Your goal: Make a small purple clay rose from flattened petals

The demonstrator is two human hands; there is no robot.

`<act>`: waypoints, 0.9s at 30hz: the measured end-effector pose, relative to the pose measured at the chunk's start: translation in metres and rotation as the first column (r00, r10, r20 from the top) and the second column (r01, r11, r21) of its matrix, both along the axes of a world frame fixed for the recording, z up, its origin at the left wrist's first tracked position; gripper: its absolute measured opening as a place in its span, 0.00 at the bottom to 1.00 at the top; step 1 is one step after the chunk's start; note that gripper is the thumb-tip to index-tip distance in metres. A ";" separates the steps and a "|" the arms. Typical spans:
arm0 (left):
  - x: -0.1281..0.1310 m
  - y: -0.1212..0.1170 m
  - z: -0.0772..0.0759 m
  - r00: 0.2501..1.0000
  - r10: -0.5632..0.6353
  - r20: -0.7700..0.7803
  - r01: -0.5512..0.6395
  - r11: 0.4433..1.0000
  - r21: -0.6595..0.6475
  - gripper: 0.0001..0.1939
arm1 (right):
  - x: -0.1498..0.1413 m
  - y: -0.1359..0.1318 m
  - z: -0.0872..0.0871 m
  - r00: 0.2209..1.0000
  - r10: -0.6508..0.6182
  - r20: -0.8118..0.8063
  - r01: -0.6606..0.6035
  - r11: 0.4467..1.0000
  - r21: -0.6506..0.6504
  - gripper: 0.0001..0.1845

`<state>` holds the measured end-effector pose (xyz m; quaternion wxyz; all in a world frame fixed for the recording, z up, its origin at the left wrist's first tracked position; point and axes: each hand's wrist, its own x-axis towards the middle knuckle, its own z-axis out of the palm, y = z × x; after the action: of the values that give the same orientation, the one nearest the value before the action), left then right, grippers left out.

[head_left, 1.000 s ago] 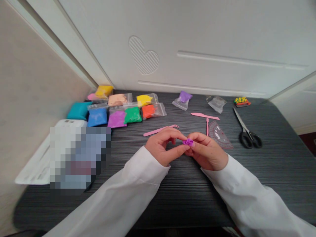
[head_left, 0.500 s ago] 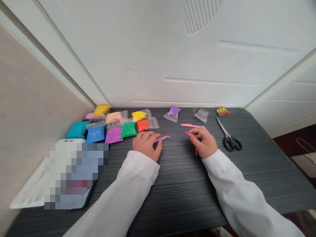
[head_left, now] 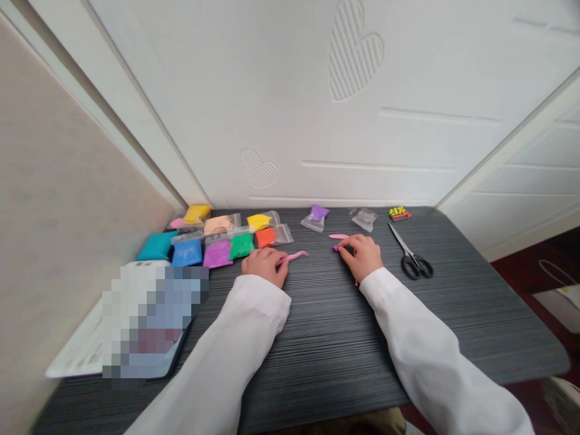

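Observation:
My left hand [head_left: 263, 266] is closed around pink tweezers [head_left: 295, 256], whose bent tips point right, close above the table. Facing it, my right hand [head_left: 364, 257] pinches a small purple lump of clay [head_left: 335, 248] between thumb and fingertips. A pink modelling knife [head_left: 339, 236] lies just behind the right fingers, its other end hidden by the hand. Below the right palm, the tip of another thin pink tool [head_left: 357, 283] shows; whether it is held or lying there I cannot tell. Both hands are near the dark table [head_left: 317, 338].
Several bags of coloured clay, among them a green bag [head_left: 241, 245], lie at the back left. A purple clay bag [head_left: 318, 214] and a clear bag [head_left: 365, 219] lie behind. Black-handled scissors [head_left: 417, 266] and a small red-yellow piece [head_left: 399, 213] are right. A blurred device [head_left: 158, 326] lies left.
The camera view has shifted a little. The hands keep about the same places on the table, still holding the tweezers and the purple clay.

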<state>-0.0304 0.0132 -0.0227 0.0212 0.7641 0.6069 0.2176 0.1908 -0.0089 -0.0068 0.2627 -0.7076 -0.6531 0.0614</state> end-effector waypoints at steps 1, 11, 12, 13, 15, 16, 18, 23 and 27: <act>-0.001 0.001 -0.001 1.000 -0.005 0.006 0.005 1.000 -0.001 0.11 | 0.000 0.000 0.000 1.000 -0.001 0.003 0.001 1.000 0.000 0.08; -0.003 0.004 -0.005 0.999 -0.017 0.035 0.015 0.999 0.042 0.12 | 0.003 -0.002 -0.003 0.999 -0.042 0.024 0.043 0.999 -0.002 0.07; -0.003 0.004 -0.005 0.999 -0.009 0.041 0.007 0.999 0.046 0.12 | 0.004 -0.002 -0.003 0.998 -0.050 0.023 0.050 0.999 -0.001 0.07; -0.003 0.003 -0.004 0.999 -0.004 0.047 0.001 0.999 0.052 0.13 | 0.005 -0.002 -0.004 0.998 -0.056 0.023 0.056 0.998 0.002 0.07; -0.001 0.003 0.000 0.998 -0.004 0.060 0.000 0.998 0.060 0.13 | 0.006 -0.003 -0.004 0.998 -0.064 0.020 0.064 0.998 0.009 0.07; 0.001 0.003 0.004 0.998 -0.006 0.064 0.002 0.998 0.057 0.13 | 0.006 -0.003 -0.004 0.998 -0.067 0.018 0.067 0.998 0.014 0.07; 0.006 0.004 0.014 0.998 -0.013 0.055 0.011 0.999 0.033 0.12 | 0.006 -0.004 -0.004 0.997 -0.075 0.016 0.074 0.997 0.025 0.07; 0.032 0.023 0.042 0.996 -0.077 -0.044 0.075 0.996 -0.039 0.11 | 0.006 -0.004 -0.005 0.996 -0.089 0.006 0.089 0.994 0.060 0.08; 0.056 0.056 0.047 0.992 -0.086 -0.090 0.077 0.992 -0.103 0.13 | 0.006 -0.004 -0.003 0.995 -0.097 -0.007 0.097 0.991 0.090 0.08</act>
<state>0.0259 0.0691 0.0246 0.0391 0.7956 0.5857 0.1499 0.1969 -0.0131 -0.0098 0.2981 -0.7259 -0.6196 0.0198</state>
